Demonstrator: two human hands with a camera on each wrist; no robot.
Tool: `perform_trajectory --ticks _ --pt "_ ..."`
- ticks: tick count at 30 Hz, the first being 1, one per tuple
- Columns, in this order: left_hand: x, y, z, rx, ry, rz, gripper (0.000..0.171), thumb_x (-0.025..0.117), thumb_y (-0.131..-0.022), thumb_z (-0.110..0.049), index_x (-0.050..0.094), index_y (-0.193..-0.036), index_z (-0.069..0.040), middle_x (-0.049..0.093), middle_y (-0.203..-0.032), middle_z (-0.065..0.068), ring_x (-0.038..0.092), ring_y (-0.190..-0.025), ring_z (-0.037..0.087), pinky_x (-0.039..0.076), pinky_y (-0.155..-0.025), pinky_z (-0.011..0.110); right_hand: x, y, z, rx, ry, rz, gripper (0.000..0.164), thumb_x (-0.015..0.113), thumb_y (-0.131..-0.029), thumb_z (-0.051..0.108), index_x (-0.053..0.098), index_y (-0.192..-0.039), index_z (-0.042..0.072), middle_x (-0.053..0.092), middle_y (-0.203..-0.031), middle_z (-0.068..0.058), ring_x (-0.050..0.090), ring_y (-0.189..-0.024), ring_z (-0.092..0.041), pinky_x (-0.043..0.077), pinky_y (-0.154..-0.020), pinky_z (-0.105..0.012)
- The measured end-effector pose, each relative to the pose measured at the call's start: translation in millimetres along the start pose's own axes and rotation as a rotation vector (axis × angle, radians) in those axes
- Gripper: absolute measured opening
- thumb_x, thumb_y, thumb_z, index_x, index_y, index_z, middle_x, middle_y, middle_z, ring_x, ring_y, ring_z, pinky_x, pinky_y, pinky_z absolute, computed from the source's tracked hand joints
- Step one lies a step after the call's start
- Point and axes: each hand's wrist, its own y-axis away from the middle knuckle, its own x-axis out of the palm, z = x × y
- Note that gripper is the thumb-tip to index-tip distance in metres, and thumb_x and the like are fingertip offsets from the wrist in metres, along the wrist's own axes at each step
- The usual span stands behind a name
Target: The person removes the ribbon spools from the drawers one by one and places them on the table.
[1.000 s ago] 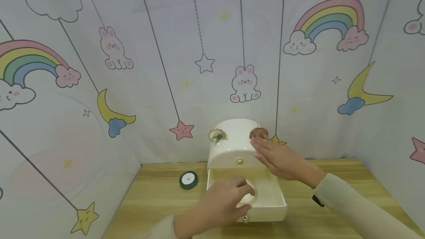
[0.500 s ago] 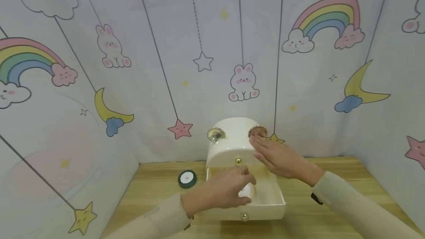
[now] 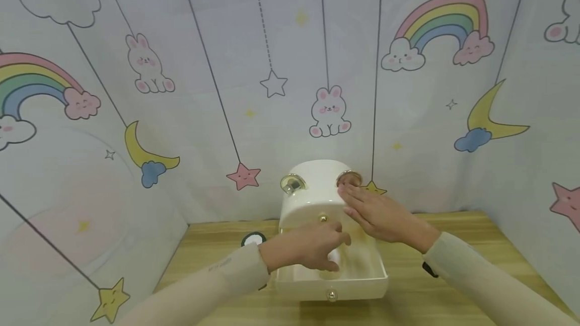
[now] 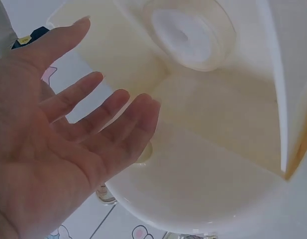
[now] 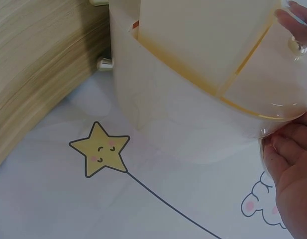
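Note:
A glossy white box [image 3: 317, 165] with a rounded top stands against the back wall, its front drawer [image 3: 362, 288] pulled out. Inside the drawer lies a pale roll with a white core [image 4: 180, 37], resembling a ribbon spool; in the head view it is mostly covered by my left hand. My left hand [image 3: 308, 246] hovers over the drawer, fingers apart and loosely bent, holding nothing. My right hand [image 3: 378, 215] rests its straight fingers on the box's upper right, beside a gold-rimmed round ear [image 3: 350, 178].
On the wooden table [image 3: 435, 260], left of the box, sits a dark green roll with a white core [image 3: 254, 239], partly covered by my left sleeve [image 3: 217, 286]. A second gold-rimmed ear [image 3: 292, 183] is on the box's left. Printed cloth walls [image 3: 217, 130] enclose the table.
My left hand has shifted toward the box, its fingers lifting away from the pale roll in the drawer. Its sleeve now overlaps the green roll. My right hand stays on the box.

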Motion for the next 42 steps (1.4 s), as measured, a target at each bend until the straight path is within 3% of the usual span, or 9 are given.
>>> perform_trajectory --ticks 8,19,29,37,42 --pt "1.5 -10.6 2.1 0.051 -0.056 0.092 0.06 0.086 -0.085 -0.045 0.067 -0.137 -0.022 0.068 -0.127 0.001 0.066 -0.104 0.008 0.056 -0.087 0.021 -3 0 1 0.0 -0.009 -0.002 0.055 0.045 -0.112 0.03 0.04 -0.16 0.002 0.04 -0.167 -0.017 0.042 -0.154 -0.036 0.042 -0.12 -0.056" --pt "12.0 -12.7 7.1 0.048 -0.141 0.224 0.068 0.086 -0.084 -0.047 0.06 -0.143 -0.026 0.064 -0.132 -0.001 0.068 -0.1 0.009 0.057 -0.086 0.022 -2 -1 3 -0.014 -0.007 0.012 0.055 0.045 -0.112 0.03 0.04 -0.16 0.002 0.04 -0.167 -0.017 0.042 -0.154 -0.037 0.042 -0.121 -0.055" --pt "21.4 -20.4 9.3 0.089 -0.233 0.196 0.07 0.088 -0.081 -0.048 0.059 -0.141 -0.026 0.063 -0.124 -0.003 0.064 -0.085 0.007 0.053 -0.074 0.02 -2 0 0 -0.006 0.0 0.012 0.056 0.044 -0.112 0.03 0.039 -0.16 0.003 0.04 -0.168 -0.016 0.041 -0.155 -0.035 0.041 -0.122 -0.054" --pt "25.1 -24.7 8.9 0.072 -0.257 0.211 0.07 0.09 -0.078 -0.049 0.061 -0.138 -0.03 0.065 -0.128 -0.004 0.07 -0.103 0.014 0.058 -0.088 0.025 -1 -1 0 -0.005 -0.001 0.01 0.056 0.044 -0.112 0.032 0.039 -0.161 0.004 0.04 -0.167 -0.016 0.042 -0.155 -0.035 0.041 -0.122 -0.054" --pt "27.2 -25.6 9.0 0.077 -0.239 0.216 0.07 0.092 -0.077 -0.046 0.062 -0.138 -0.029 0.066 -0.125 -0.004 0.07 -0.103 0.012 0.057 -0.088 0.024 -1 -1 -1 -0.002 0.006 0.005 0.056 0.044 -0.112 0.032 0.04 -0.16 0.004 0.04 -0.167 -0.015 0.042 -0.154 -0.034 0.041 -0.122 -0.054"
